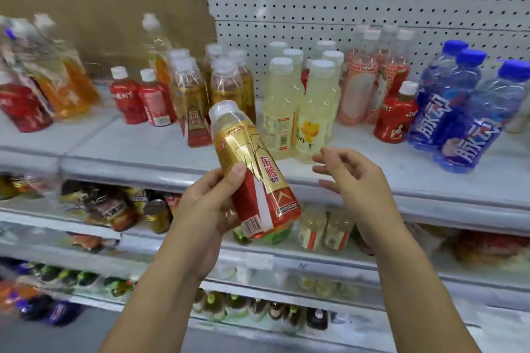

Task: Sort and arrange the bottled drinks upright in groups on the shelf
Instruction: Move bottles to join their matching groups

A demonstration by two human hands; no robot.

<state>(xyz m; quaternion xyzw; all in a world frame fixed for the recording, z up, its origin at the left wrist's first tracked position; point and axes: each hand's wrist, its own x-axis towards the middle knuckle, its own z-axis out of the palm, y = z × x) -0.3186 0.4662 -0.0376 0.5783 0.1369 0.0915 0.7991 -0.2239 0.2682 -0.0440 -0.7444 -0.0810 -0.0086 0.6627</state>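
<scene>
Left hand (209, 209) grips a gold bottle (252, 175) at mid-frame, tilted, cap up-left, in front of the shelf (372, 180); right hand (352, 178) hangs beside it, fingers loosely spread, holding nothing; yellow bottles (298, 106) stand just behind, blue bottles (459, 112) far right.

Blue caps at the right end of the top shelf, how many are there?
3. One blue cap is farthest left, one just right of it, and one nearest the right edge. More may hide behind the bottles.
</scene>
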